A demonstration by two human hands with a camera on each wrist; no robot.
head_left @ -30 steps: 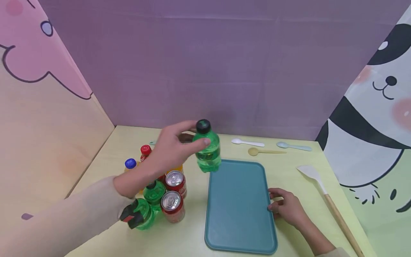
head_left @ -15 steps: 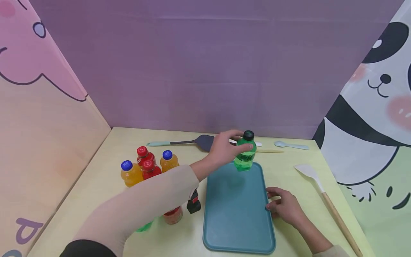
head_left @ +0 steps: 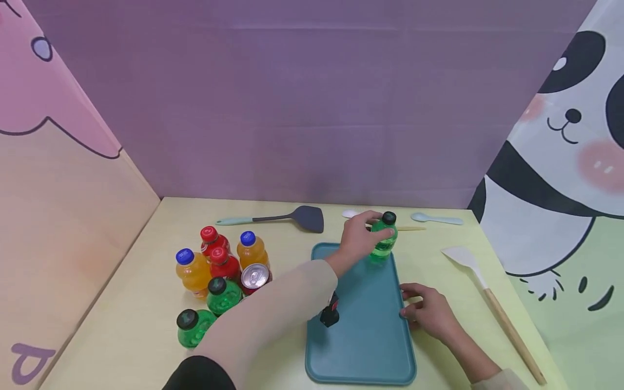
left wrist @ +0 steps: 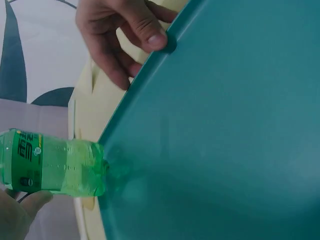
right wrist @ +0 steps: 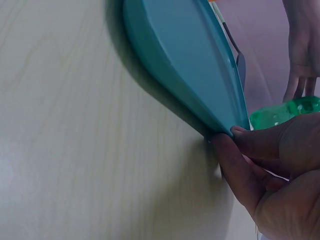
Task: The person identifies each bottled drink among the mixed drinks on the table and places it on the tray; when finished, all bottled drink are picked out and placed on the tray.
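Since a second ago, the left hand [head_left: 359, 238] has carried the green bottle [head_left: 383, 244] from above the cluster of drinks across to the far right corner of the teal tray [head_left: 363, 336], and the bottle has come down until its base looks to be touching the tray floor. From the head view, that hand's fingers are wrapped round the bottle's upper body just under the black cap. The right hand [head_left: 429, 314] pinches the tray's right rim. On the left stand the other bottles [head_left: 214, 265] and a can [head_left: 255, 276]; a dark spatula [head_left: 292, 218], spoons and a white scraper [head_left: 489, 300] lie about the table [head_left: 127, 336].

The left wrist view shows the green bottle [left wrist: 52, 167] with its base at the tray [left wrist: 225, 150] corner, very close to the rim, and the right hand's fingers [left wrist: 145, 30] curled over the edge.

The right wrist view shows the thumb and fingers [right wrist: 250, 145] clamped on the tray's lip [right wrist: 200, 95], with a sliver of green bottle [right wrist: 285, 112] beyond.

The risk, to my eye, is the bottle's base catching the raised rim. If let go there it may stand tilted and topple toward the spoons. A tug from the right hand on the tray would upset it too.
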